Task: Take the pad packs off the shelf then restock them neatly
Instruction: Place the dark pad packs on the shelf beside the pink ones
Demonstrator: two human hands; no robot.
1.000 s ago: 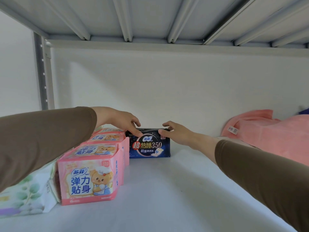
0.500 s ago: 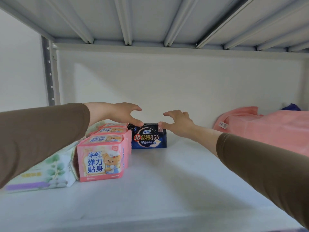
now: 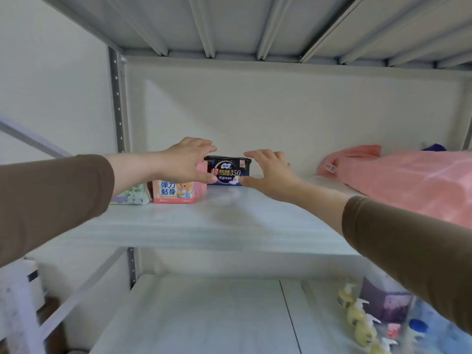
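Both arms are stretched out forward onto the white shelf (image 3: 229,221), brown sleeves pushed up a bit so the wrists show. The left hand (image 3: 187,162) comes in from the left with the palm facing inward, fingers spread and only gently curved, thumb low down near the bottom left corner of the dark blue pad pack (image 3: 228,171). The right hand (image 3: 268,172) mirrors it on the other side, fingers also spread wide, thumb sitting by the pack's lower right corner. So the hands bracket the pack like a frame, but honestly I can't tell whether the fingertips are actually touching it or just hovering right in front, since they overlap it from this angle. Neither hand is closed round anything. The dark pack stands upright at the back of the shelf near the rear wall, right beside a pink pad pack (image 3: 178,191) whose top half is hidden behind the left hand. Left of that there's a pale green floral pack (image 3: 132,198), mostly covered by the left forearm. A pink towel (image 3: 398,175) lies on the right end of the shelf, cut off at the frame edge. Lower shelf has some yellowish pump bottles (image 3: 357,318), too blurry to read
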